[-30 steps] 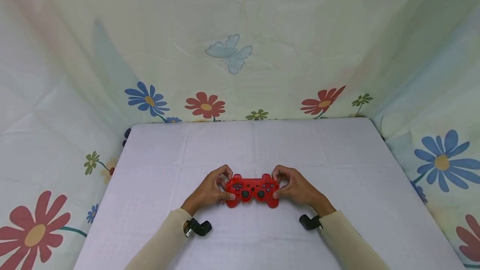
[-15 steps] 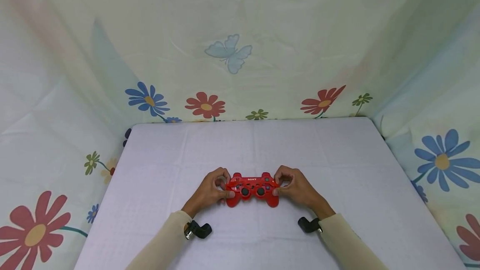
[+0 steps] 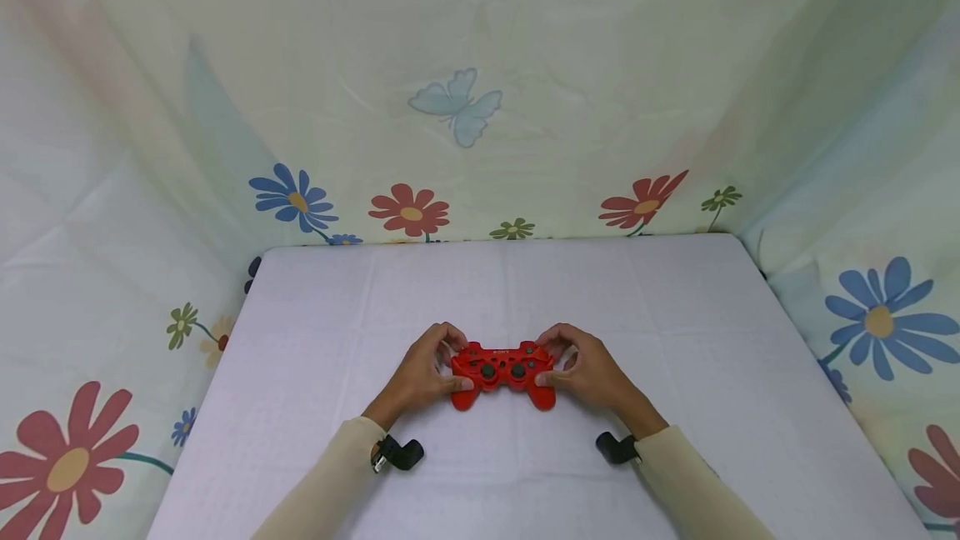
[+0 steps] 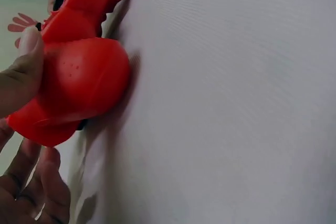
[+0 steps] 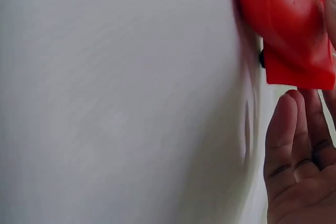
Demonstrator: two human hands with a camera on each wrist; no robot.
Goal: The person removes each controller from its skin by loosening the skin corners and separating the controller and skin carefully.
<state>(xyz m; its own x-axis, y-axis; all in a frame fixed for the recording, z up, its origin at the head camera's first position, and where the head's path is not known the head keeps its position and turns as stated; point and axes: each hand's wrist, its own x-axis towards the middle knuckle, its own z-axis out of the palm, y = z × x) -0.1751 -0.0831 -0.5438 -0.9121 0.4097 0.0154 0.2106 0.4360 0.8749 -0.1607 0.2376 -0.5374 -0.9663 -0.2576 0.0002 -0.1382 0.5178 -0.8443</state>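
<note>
The person's left hand and right hand grasp opposite ends of a red plastic two-handled game controller, thumbs on its upper face, fingers bent around the far edge. Both forearms, in cream long sleeves, slant inward from the near edge of the white cloth-covered table. The controller is centred between the hands; whether it touches the cloth is hard to tell.

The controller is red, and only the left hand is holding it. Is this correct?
Not quite: the right hand holds it too. The head view shows the red controller gripped at one end by the left hand and at the other by the right.
</note>
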